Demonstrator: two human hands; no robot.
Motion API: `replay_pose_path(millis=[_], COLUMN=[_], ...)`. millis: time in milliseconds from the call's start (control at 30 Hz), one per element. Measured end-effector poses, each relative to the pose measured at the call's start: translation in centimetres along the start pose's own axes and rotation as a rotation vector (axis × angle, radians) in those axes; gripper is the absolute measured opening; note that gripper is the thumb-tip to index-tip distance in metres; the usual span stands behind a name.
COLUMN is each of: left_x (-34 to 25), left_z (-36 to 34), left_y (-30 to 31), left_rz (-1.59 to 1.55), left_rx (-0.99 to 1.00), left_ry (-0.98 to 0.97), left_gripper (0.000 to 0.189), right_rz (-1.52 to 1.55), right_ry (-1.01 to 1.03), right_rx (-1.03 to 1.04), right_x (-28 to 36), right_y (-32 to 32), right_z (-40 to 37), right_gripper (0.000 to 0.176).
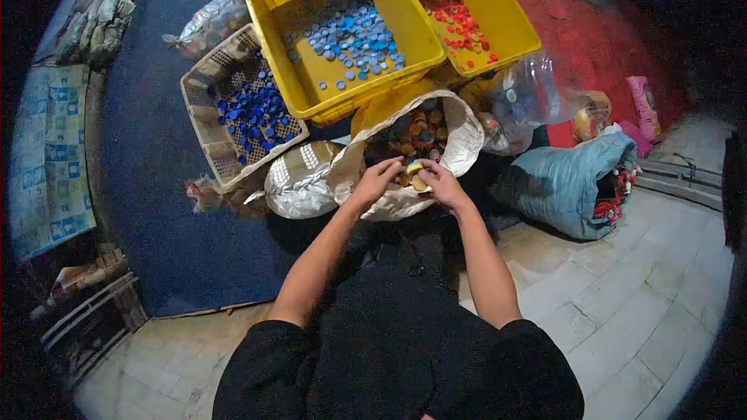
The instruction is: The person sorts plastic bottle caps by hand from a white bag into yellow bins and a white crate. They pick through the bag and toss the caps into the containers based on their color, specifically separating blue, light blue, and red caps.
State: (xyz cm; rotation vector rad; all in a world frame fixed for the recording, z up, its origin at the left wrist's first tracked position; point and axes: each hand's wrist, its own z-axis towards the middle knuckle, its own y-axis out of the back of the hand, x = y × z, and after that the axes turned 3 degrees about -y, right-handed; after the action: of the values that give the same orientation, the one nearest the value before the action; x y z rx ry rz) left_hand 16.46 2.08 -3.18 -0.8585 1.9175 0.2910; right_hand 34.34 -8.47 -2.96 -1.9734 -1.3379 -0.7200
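Both hands are over the mouth of an open white woven sack [465, 133], which holds many mixed bottle caps [420, 126], mostly orange and brown. My right hand [442, 185] is closed around a few yellowish bottle caps [419, 177], one showing a bit of blue. Close by on the left, my left hand [377, 184] has its fingers bent together at the sack's near side. Whatever those fingertips pinch, if anything, is too small to make out.
Beyond the sack stands a yellow crate [311, 101] with light blue caps [362, 40] on one side and red caps [464, 27] on the other. A white basket [204, 138] holds dark blue caps [258, 112]. A blue-grey sack [556, 182] lies at right.
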Motion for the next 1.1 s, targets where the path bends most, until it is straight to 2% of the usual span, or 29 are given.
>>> replay_pose_path(millis=[33,67,100,200,300,333,400,467,567,633,800,933,1000,1033,1100], left_x=[-1.6,-3.3,-3.6,-4.9,-5.3,-5.6,-6.0,-5.9,-5.5,-5.4,-6.0,-2.7,-1.5,-0.6,1.1], left_z=[-0.8,-1.5,-1.8,-2.2,-2.4,-2.6,-2.8,-2.9,-3.1,-3.2,-4.1,-3.1,-3.0,-2.4,-1.0], left_y=[-0.3,-0.5,-1.1,-1.5,-1.2,-1.1,-1.0,-0.7,-0.7,-0.6,-0.3,-0.3,-0.4,-0.4,-0.4], left_rz=[-0.096,0.013,-0.093,-0.104,0.003,-0.005,-0.015,0.101,0.090,0.049,0.030,-0.084,-0.250,-0.249,-0.667], left_rx=[0.016,0.058,0.061,-0.010,-0.030,-0.021,-0.012,-0.055,-0.079,-0.046,0.072,0.140,-0.056,-0.054,-0.299], left_ry=[0.020,-0.001,-0.016,-0.127,-0.200,-0.189,-0.182,-0.290,-0.314,-0.275,-0.207,-0.182,-0.068,-0.063,0.048], left_gripper=[0.045,0.045,0.044,0.043,0.042,0.042,0.041,0.039,0.037,0.036,0.033,0.032,0.031,0.031,0.041], right_rz=[0.053,0.113,0.101,0.319,0.314,0.146,0.151,0.155,0.206,0.227,0.177,0.144,0.157,0.161,0.455], right_ry=[-0.023,-0.068,-0.055,-0.040,-0.002,-0.046,-0.052,-0.066,-0.086,-0.142,-0.164,-0.140,-0.120,-0.123,-0.065], right_rx=[0.032,0.051,0.051,-0.031,0.041,0.019,0.040,0.063,0.116,0.153,0.155,0.189,0.076,0.075,-0.069], right_x=[0.8,2.0,3.1,4.4,5.2,7.3,7.6,7.5,7.7,7.7,6.6,6.2,5.5,5.3,4.7], right_y=[-0.5,-1.2,-2.1,-4.2,-4.7,-5.1,-4.9,-4.8,-5.0,-4.8,-4.4,-3.7,-3.0,-2.8,-2.0], right_z=[-1.0,-2.0,-2.8,-3.9,-3.9,-5.3,-5.0,-4.6,-4.4,-4.7,-5.4,-5.4,-5.5,-5.6,-5.7], right_gripper=[0.036,0.037,0.037,0.042,0.045,0.045,0.043,0.041,0.035,0.030,0.031,0.034,0.032,0.032,0.029])
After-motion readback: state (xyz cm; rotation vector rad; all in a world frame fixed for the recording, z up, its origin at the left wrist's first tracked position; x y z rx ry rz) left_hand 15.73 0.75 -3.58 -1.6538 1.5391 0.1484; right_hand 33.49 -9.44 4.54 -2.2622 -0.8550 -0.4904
